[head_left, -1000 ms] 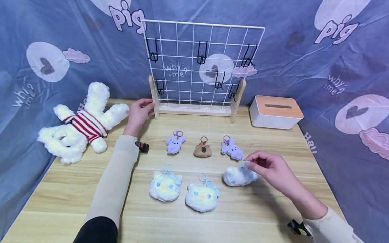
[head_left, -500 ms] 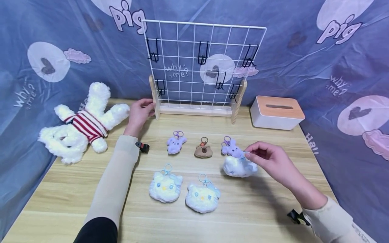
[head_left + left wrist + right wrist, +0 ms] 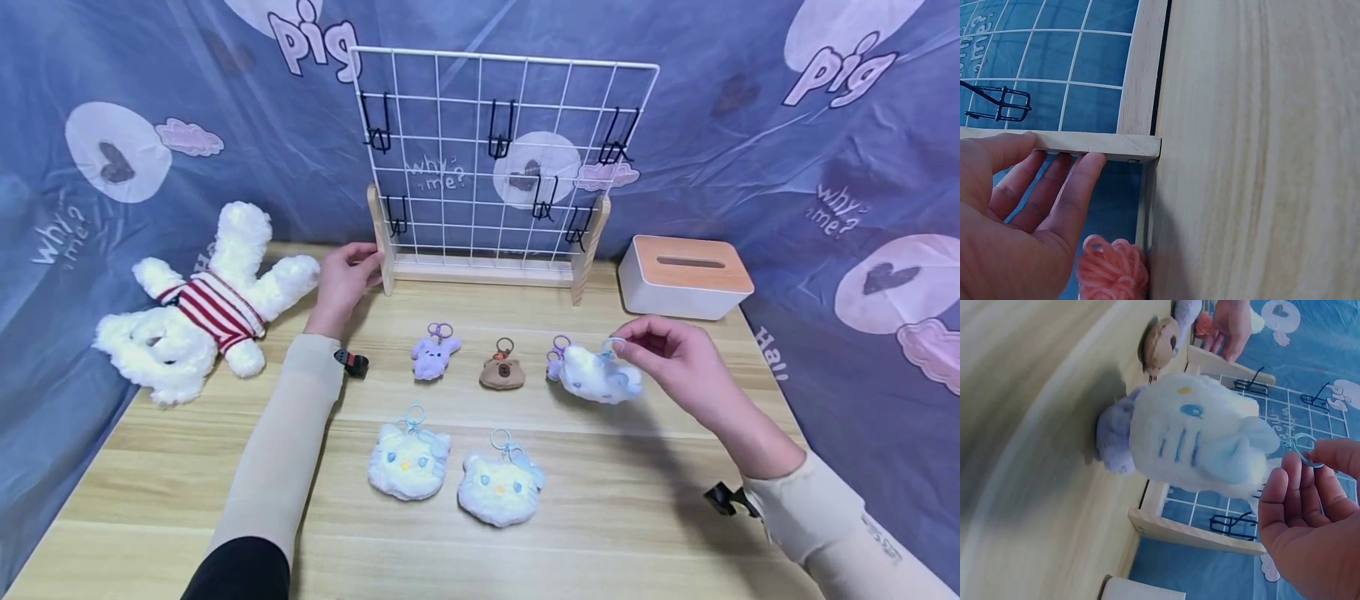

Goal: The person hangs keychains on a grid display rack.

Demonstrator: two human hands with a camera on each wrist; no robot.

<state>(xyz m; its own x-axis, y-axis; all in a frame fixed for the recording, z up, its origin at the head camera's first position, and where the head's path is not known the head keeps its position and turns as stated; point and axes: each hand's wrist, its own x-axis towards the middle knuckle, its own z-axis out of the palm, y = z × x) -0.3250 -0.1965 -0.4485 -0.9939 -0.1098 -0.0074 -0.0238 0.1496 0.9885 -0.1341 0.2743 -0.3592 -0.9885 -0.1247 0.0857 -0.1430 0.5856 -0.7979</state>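
Note:
In the head view my right hand (image 3: 686, 371) pinches the light-blue ring of a white plush cat-head keychain (image 3: 600, 379). The plush hangs tilted above the table. In the right wrist view the ring (image 3: 1302, 450) sits between thumb and fingers, and a blue bow shows on the plush. My left hand (image 3: 343, 283) grips the left wooden post (image 3: 1094, 144) of a white wire grid rack (image 3: 480, 268). Several black hooks (image 3: 498, 146) hang on the grid. Behind the held plush, a purple bunny keychain (image 3: 1115, 434) lies mostly hidden in the head view.
Two more white cat keychains (image 3: 408, 461) lie in front. A brown keychain (image 3: 502, 372) and another purple bunny (image 3: 431, 358) lie nearer the rack. At left is a white teddy bear (image 3: 213, 308); at right stands a tissue box (image 3: 682, 292). Pink yarn (image 3: 1111, 269) shows by the post.
My right hand has lifted the white cat keychain off the table and moved it away from me, towards the rack, now covering most of the right purple bunny. My left hand stays on the post.

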